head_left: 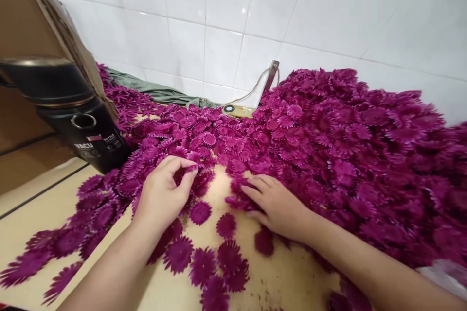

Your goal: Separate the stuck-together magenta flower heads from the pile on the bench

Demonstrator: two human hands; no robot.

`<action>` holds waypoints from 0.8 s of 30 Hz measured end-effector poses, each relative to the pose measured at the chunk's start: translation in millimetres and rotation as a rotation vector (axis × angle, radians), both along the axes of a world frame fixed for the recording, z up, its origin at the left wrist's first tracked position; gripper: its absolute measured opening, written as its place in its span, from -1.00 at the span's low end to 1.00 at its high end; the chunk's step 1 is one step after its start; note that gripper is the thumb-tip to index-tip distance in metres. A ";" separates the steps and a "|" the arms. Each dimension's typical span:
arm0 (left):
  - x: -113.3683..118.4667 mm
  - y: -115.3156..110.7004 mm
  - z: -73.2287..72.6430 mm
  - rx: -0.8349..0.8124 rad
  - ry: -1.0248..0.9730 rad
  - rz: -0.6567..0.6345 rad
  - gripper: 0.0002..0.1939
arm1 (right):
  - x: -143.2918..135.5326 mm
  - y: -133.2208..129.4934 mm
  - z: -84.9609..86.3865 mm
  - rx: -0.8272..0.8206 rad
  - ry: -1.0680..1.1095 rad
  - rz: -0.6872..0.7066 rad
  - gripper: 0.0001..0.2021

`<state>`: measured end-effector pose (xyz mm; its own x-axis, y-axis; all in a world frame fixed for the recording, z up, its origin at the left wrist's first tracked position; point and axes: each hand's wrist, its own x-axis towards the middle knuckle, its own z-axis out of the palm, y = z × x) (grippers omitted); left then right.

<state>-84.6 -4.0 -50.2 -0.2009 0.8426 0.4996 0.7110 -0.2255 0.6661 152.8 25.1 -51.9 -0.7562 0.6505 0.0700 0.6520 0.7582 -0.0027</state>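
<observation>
Pale yellow board (pixel 292 274) makes my work surface, with some dark specks at its near part. On it, nearest to me, several loose purple flowers (pixel 214 294) lie flat, some of them overlapping. My forearms come from the near left and the near right, so both hands are close to the middle, with a narrow strip of bare board between them.

My left hand (pixel 160 197) is turned with its back mostly to me; thumb and index finger come together in a pinch, and a small purple piece (pixel 191 168) is held there. My right hand (pixel 275 204) is palm down, the fingers half bent and a little spread, touching flowers at the border of the heap. Whether it has hold of one, I cannot tell.

As I judge, the step in hand is to handle the flowers singly, out of the pile. The next move, I think, calls for a light pinch of the right fingers, to separate one flower from its neighbours without bending its petals.

Farther, the big heap (pixel 346 155) rises on the right, while on the left a black bottle (pixel 78 121) stands tilted in my view, beside a cardboard box (pixel 40 5). Behind, a green cloth (pixel 153 88) lies along the white tiled wall (pixel 219 5).
</observation>
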 end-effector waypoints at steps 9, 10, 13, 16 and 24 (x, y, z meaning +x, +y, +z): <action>1.2 -1.0 -0.7 -0.012 0.003 -0.028 -0.85 | 44.2 -17.5 27.8 0.094 0.075 -0.219 -0.36; 0.6 0.1 -1.6 -0.016 0.008 -0.020 -0.85 | 32.3 -27.8 32.4 0.068 0.065 -0.202 -0.32; -0.1 3.2 -4.7 -0.022 0.014 -0.006 -0.85 | -8.7 -63.3 32.7 -0.027 0.053 -0.020 -0.30; 0.2 5.0 -7.7 -0.031 0.015 -0.007 -0.84 | -36.3 -88.4 14.1 -0.111 0.004 0.273 -0.39; 1.8 1.3 -7.1 -0.030 0.041 -0.007 -0.83 | 16.8 -67.4 3.3 -0.148 -0.023 0.000 -0.36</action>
<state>-82.9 -2.7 -57.3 -0.1744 0.8586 0.4821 0.7361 -0.2115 0.6430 169.5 -42.4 -48.6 -0.7565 0.6524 -0.0444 0.6532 0.7507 -0.0994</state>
